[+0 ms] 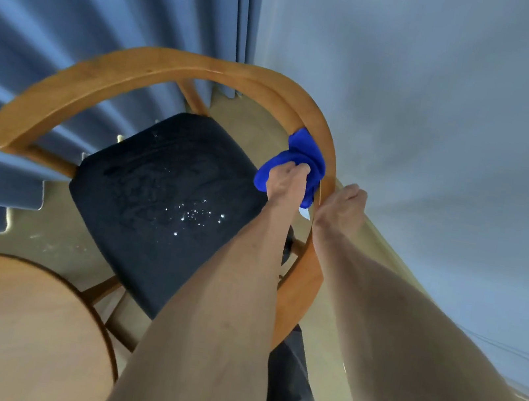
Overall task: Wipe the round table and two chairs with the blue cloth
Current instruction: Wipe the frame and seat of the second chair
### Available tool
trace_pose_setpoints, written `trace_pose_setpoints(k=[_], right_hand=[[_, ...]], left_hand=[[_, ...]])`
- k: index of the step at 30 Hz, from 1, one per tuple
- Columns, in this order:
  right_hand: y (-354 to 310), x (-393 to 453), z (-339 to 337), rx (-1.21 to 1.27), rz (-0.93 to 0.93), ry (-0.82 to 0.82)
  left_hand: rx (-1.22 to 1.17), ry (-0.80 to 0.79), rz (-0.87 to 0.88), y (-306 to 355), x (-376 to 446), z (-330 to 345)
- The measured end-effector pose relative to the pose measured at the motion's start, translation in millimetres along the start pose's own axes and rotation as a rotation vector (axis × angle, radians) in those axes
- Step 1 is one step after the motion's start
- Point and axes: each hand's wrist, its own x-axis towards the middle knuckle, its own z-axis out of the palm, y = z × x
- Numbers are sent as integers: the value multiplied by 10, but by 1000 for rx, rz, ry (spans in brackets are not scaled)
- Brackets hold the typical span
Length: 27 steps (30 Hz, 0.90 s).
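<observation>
Head view, looking steeply down onto a wooden chair (174, 63) with a curved, hoop-like back rail and a dark padded seat (160, 191). Seat speckled with bright glints near its middle, perhaps droplets; cannot tell for sure. Left hand (286, 183) bunched tightly round the blue cloth (304, 158), fingers curled into the fabric, pressing it against the inner face of the chair's rail on the chair's right-hand side. Right hand (342, 205) just beside it on the outer side of the same rail, fingers curled over the wood, gripping the rail. Both forearms bare, reaching up from the lower edge toward the chair. Round table (4, 325), warm brown wood, below and left of the chair, its rim close to the seat's front corner. Blue pleated curtain (77, 14) behind and left of the chair; pale wall (446, 90) to the right of the chair. Beige floor (42, 238) under the chair. Dark trouser leg (291, 395) between the forearms, below the chair's rail. No brand, label or legible writing on the chair, cloth or table.
</observation>
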Motion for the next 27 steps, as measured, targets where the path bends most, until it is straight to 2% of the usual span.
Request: trace_pose_setpoints(k=[3, 9, 12, 15, 17, 20, 27], right_hand=[[-297, 101, 75, -49, -57, 0], [-626, 69, 206, -156, -107, 3], [-908, 66, 280, -187, -282, 50], [-1220, 69, 373, -277, -519, -17], [-1373, 117, 412, -291, -513, -45], [-1545, 158, 448, -285, -380, -41], [-1884, -213, 767, -315, -531, -124]], left_hand=[[-25, 39, 96, 59, 90, 17], [-89, 144, 105, 432, 331, 10], [-63, 196, 92, 578, 422, -62], [-151, 240, 18, 745, 491, -126], [-250, 274, -44, 869, 529, -166], [-318, 308, -102, 1023, 597, -239], [-503, 369, -188, 1327, 694, -518]])
